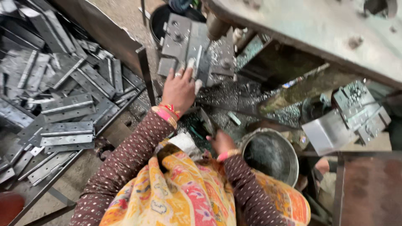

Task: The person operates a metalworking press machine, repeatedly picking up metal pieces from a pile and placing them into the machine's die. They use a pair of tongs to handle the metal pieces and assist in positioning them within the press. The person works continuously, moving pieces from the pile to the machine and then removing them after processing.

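My left hand (179,88), with pale wraps on its fingertips and bangles at the wrist, reaches forward onto a grey steel die block (184,42) on the press bed. Its fingers pinch a narrow grey hinge strip (197,58) that stands on the block. My right hand (220,143) stays close to my body, curled around the lower end of a dark metal bar (207,123). Brown dotted sleeves and a yellow patterned shawl cover my arms and chest.
A big heap of flat grey hinge plates (63,109) lies in a tray at the left. A round metal bowl (271,155) sits at my right, a black tub (157,21) behind the die. Metal chips cover the bed; a green press frame (318,29) overhangs, and another tool block (360,106) stands at the right.
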